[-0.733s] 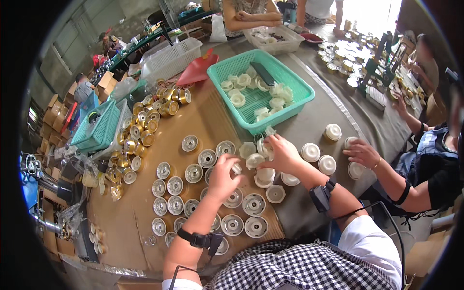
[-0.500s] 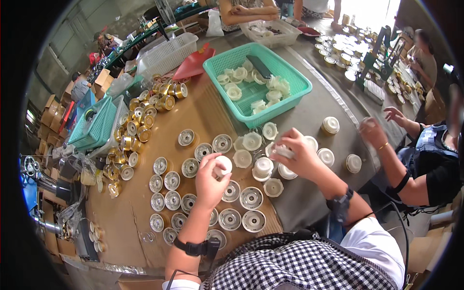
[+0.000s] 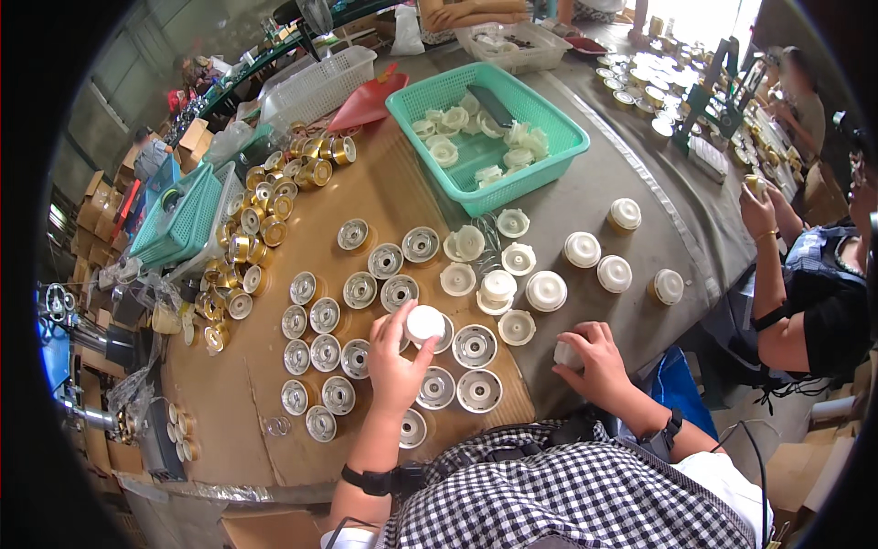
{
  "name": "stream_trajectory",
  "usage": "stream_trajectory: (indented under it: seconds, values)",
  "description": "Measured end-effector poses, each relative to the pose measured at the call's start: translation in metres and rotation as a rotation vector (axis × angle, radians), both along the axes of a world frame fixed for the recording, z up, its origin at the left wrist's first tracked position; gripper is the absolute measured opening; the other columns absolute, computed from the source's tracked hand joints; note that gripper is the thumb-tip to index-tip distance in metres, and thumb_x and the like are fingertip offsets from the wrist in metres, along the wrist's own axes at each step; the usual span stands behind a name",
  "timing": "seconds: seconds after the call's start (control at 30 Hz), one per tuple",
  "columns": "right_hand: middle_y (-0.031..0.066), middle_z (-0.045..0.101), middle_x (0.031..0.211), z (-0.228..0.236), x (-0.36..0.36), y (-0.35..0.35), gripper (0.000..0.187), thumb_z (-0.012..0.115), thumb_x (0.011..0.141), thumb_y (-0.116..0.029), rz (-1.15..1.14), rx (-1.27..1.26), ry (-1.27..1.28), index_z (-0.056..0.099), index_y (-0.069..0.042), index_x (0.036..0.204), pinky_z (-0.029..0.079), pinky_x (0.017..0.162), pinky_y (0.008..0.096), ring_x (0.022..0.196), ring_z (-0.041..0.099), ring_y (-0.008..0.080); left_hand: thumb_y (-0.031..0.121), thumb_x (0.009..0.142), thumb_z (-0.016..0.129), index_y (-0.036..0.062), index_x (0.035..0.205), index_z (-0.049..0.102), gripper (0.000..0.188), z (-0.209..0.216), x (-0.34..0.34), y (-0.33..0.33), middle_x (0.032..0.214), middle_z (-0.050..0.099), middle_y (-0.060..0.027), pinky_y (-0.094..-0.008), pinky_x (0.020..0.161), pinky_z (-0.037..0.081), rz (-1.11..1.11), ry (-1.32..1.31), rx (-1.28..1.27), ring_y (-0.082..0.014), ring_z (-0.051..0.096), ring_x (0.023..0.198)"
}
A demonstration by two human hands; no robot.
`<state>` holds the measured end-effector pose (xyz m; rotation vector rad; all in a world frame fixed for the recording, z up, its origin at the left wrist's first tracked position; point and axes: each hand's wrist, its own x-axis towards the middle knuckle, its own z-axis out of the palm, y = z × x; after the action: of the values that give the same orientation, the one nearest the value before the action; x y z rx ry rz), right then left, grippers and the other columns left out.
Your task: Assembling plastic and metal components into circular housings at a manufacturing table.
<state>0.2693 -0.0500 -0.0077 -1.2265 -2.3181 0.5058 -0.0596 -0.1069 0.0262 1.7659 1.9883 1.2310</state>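
Note:
My left hand (image 3: pixel 395 364) grips a round white cap (image 3: pixel 425 322) between thumb and fingers, above the rows of open silver-and-gold metal cups (image 3: pixel 400 293). Low over the grey part of the table, my right hand (image 3: pixel 601 368) is closed on a whitish translucent plastic piece (image 3: pixel 568 354), partly covered by the fingers. Between the hands lie several translucent plastic inserts with wavy rims (image 3: pixel 517 327). One white cap (image 3: pixel 497 286) rests on such an insert. To the right stand gold cups topped with white lids (image 3: pixel 547 291).
A green basket (image 3: pixel 558 163) with more inserts and a dark bar stands beyond my hands. Gold cups (image 3: pixel 261 220) are heaped at the left, near a red scoop (image 3: pixel 370 99). A co-worker's hands (image 3: pixel 759 209) hold a small piece at the right. Thin springs (image 3: pixel 277 426) lie near the front edge.
My right hand has moved from above the inserts down and toward me, with the plastic piece in it. My left hand stays near its place with the white cap. The co-worker's hands have risen.

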Motion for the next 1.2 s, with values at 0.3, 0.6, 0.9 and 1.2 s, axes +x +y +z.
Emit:
stream_trajectory:
  seconds: [0.3, 0.6, 0.9, 1.2]
  values:
    - [0.0151, 0.06, 0.119, 0.035, -0.042, 0.01, 0.056, 0.089, 0.073, -0.023, 0.167, -0.043, 0.263, 0.066, -0.008, 0.123, 0.05, 0.097, 0.0474, 0.112, 0.056, 0.0364, 0.03, 0.081, 0.082, 0.0087, 0.13, 0.069, 0.054, -0.014, 0.006, -0.002, 0.132, 0.067, -0.0046, -0.0482, 0.107, 0.036, 0.056, 0.45, -0.107, -0.0287, 0.053, 0.127]
    - [0.0135, 0.06, 0.122, 0.006, -0.121, 0.014, 0.058, 0.086, 0.075, -0.027, 0.286, 0.105, 0.153, 0.066, -0.008, 0.126, 0.047, 0.1, 0.0479, 0.114, 0.055, 0.0347, 0.026, 0.083, 0.081, 0.0061, 0.128, 0.069, 0.051, 0.001, 0.012, -0.002, 0.132, 0.065, -0.0071, -0.0488, 0.108, 0.037, 0.075, 0.382, -0.075, -0.03, 0.052, 0.127]
    - [0.0072, 0.066, 0.115, 0.0, -0.061, 0.034, 0.034, 0.08, 0.077, -0.014, 0.155, 0.005, 0.088, 0.071, -0.007, 0.11, 0.052, 0.095, 0.0432, 0.108, 0.061, 0.0309, 0.022, 0.086, 0.076, 0.0067, 0.123, 0.069, 0.04, -0.002, 0.041, 0.096, 0.125, 0.067, -0.0116, -0.0446, 0.099, 0.05, -0.409, 0.316, -0.094, -0.0333, 0.062, 0.113]
    - [0.0131, 0.068, 0.102, -0.001, -0.029, 0.032, 0.014, 0.067, 0.094, -0.007, -0.042, -0.356, 0.355, 0.067, -0.002, 0.107, 0.056, 0.08, 0.0409, 0.086, 0.068, 0.0322, 0.023, 0.085, 0.078, 0.016, 0.132, 0.065, 0.05, -0.015, 0.058, 0.132, 0.139, 0.058, -0.0077, -0.0411, 0.095, 0.054, -0.507, 0.63, -0.426, -0.0298, 0.065, 0.108]
